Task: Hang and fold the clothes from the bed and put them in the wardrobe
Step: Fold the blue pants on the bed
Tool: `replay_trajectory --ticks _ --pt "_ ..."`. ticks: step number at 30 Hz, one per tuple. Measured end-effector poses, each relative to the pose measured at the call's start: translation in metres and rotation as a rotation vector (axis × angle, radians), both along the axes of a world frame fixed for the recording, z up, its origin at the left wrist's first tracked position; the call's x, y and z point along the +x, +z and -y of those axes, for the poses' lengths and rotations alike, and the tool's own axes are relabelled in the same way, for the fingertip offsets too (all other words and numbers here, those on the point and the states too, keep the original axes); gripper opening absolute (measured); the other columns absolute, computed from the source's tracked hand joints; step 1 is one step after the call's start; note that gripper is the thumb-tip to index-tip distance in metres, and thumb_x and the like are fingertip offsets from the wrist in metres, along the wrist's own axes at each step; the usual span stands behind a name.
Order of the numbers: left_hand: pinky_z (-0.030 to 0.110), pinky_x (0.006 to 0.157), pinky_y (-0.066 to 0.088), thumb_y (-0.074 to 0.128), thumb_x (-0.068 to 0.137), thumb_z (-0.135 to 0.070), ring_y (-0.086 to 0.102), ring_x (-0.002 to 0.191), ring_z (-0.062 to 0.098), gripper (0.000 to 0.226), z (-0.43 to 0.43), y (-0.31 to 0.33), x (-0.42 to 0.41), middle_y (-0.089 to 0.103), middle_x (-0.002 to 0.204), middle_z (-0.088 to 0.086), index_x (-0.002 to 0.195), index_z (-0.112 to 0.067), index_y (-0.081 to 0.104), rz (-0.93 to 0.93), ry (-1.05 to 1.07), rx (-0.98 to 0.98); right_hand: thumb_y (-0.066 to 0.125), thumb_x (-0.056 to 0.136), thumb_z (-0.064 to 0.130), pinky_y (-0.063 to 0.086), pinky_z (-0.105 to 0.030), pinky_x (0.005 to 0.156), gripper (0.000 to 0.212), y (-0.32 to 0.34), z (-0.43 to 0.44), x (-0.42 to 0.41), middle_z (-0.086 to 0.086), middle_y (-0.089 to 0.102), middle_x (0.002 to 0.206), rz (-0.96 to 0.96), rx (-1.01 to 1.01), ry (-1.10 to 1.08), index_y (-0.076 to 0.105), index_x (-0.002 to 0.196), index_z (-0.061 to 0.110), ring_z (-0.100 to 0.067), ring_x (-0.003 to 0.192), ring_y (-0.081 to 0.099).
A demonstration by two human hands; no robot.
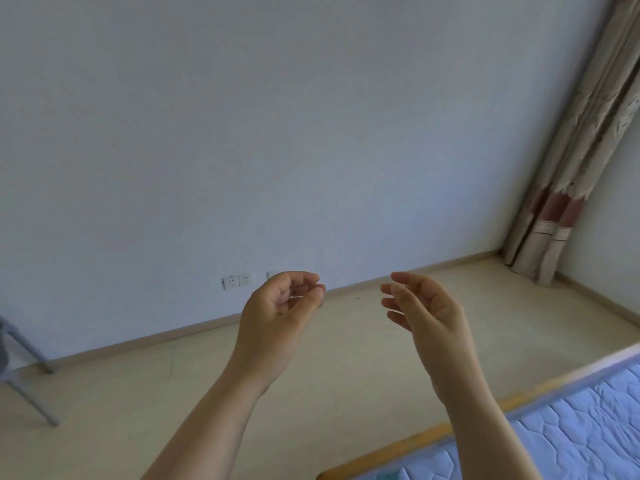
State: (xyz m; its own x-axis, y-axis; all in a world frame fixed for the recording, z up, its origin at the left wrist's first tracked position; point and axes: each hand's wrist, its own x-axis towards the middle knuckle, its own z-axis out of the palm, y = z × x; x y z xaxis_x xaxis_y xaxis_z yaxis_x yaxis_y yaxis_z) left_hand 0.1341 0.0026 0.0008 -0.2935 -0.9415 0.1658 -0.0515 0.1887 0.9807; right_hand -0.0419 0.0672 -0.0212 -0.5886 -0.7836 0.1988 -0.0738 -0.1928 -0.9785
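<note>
My left hand [277, 306] and my right hand [419, 306] are raised in front of me over the floor, palms turned toward each other. The fingers of both are loosely curled and hold nothing. A corner of the bed [571, 420], a quilted white-blue mattress on a wooden frame, shows at the lower right. A small greenish scrap [389, 474] lies at the mattress's bottom edge; I cannot tell what it is. No clothes and no wardrobe are in view.
A pale wall [277, 133] with wall sockets [236, 281] faces me. Beige floor [346, 358] stretches between the wall and the bed. A curtain [571, 168] hangs in the right corner. Grey metal legs [31, 362] of some furniture stand at the left edge.
</note>
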Motion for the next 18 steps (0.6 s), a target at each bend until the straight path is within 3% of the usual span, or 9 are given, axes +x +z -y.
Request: replay_trajectory --ticks 4,8,18 --pt "0.044 0.094 0.054 0.069 0.076 -0.035 0.070 0.091 0.014 0.024 0.057 -0.017 -0.006 0.074 0.099 -0.002 0.097 -0.024 0.071 0.022 -0.043 0.029 0.060 0.093 0.013 0.057 -0.033 0.082 0.014 -0.015 0.044 -0.004 -0.002 0.074 0.093 -0.005 0.057 -0.047 0.066 0.104 0.019 -0.016 0.087 0.070" --pt "0.041 0.093 0.054 0.067 0.087 -0.018 0.070 0.090 0.014 0.012 0.124 -0.036 -0.004 0.074 0.097 -0.003 0.098 -0.022 0.070 0.048 -0.127 0.045 0.059 0.093 0.014 0.056 -0.034 0.083 0.014 -0.030 0.096 0.001 -0.002 0.074 0.094 -0.011 0.099 -0.138 0.066 0.104 0.020 -0.018 0.089 0.070" --pt "0.042 0.093 0.054 0.066 0.088 -0.019 0.069 0.091 0.015 0.011 0.278 -0.045 0.001 0.074 0.098 -0.003 0.098 -0.021 0.070 0.067 -0.375 0.109 0.060 0.093 0.016 0.056 -0.033 0.084 0.014 -0.051 0.202 0.034 -0.002 0.074 0.095 0.068 0.186 -0.348 0.066 0.105 0.021 -0.018 0.091 0.070"
